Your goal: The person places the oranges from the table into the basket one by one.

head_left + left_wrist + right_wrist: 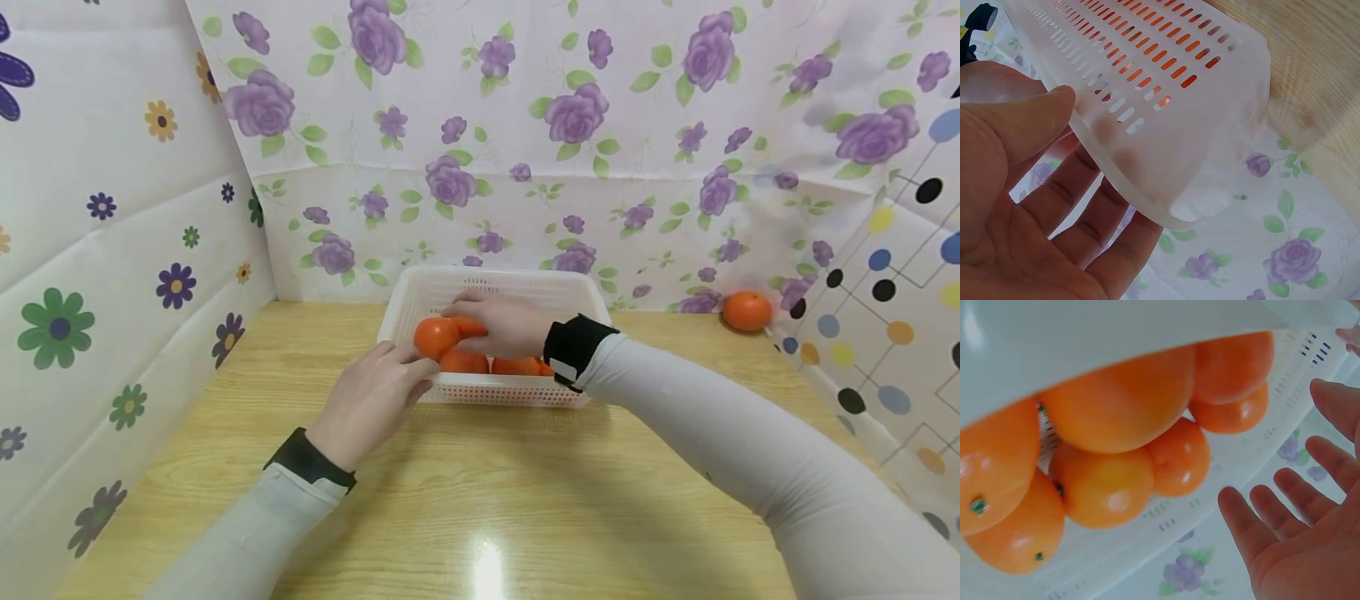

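A white plastic basket (510, 391) with slotted walls holds several oranges (462, 361), some stacked on others. My left hand (372, 398) grips its front left corner. In the left wrist view, the thumb (1054, 112) presses the rim from outside, and the other fingers show faintly through the wall (1204, 144). My right hand (504, 325) reaches over the fruit inside the basket. In the right wrist view its fingers (1244, 519) are spread beside the oranges (1107, 484), with nothing held between them. One orange (437, 338) sits high near the left hand.
A lone orange (747, 311) lies on the wooden table (450, 492) at the far right. Flowered cloth (480, 208) stands behind the basket, with a patterned side sheet (112, 317) on the left and a dotted one (892, 333) on the right.
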The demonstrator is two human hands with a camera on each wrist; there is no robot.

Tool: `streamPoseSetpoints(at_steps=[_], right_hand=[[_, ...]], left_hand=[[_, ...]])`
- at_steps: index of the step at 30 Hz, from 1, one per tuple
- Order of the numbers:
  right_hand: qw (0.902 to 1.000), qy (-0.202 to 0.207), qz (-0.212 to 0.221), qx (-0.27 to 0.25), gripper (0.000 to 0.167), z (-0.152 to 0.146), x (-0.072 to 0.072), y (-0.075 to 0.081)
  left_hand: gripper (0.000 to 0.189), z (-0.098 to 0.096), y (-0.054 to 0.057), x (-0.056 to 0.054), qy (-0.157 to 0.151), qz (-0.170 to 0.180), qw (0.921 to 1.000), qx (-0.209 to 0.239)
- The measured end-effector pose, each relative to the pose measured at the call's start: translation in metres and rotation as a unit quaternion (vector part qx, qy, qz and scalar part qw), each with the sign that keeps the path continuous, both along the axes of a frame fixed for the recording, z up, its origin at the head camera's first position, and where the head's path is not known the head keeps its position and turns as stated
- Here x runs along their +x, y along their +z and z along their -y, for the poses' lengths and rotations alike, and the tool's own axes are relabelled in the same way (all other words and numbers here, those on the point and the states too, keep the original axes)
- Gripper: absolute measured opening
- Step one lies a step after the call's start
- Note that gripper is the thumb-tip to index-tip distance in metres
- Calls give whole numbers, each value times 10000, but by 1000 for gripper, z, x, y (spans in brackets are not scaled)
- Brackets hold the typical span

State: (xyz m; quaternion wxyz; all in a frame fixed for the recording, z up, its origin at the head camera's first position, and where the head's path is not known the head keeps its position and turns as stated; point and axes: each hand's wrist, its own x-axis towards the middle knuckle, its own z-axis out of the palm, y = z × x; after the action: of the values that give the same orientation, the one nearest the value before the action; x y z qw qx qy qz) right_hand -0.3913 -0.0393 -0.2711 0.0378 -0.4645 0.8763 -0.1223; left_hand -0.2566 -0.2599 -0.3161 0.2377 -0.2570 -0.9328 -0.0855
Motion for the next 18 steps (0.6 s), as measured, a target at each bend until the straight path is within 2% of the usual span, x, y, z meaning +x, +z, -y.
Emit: streamPoseSetpoints(at_steps=[6,18], right_hand=[[9995,-210,-127,174,60,-14,2,7],[9974,-571,-427,-26,68,-56,-4,10]], left_hand=[[25,0,1,0,-5,-29,10000,4],[23,0,0,0,-14,-25,10000,38]])
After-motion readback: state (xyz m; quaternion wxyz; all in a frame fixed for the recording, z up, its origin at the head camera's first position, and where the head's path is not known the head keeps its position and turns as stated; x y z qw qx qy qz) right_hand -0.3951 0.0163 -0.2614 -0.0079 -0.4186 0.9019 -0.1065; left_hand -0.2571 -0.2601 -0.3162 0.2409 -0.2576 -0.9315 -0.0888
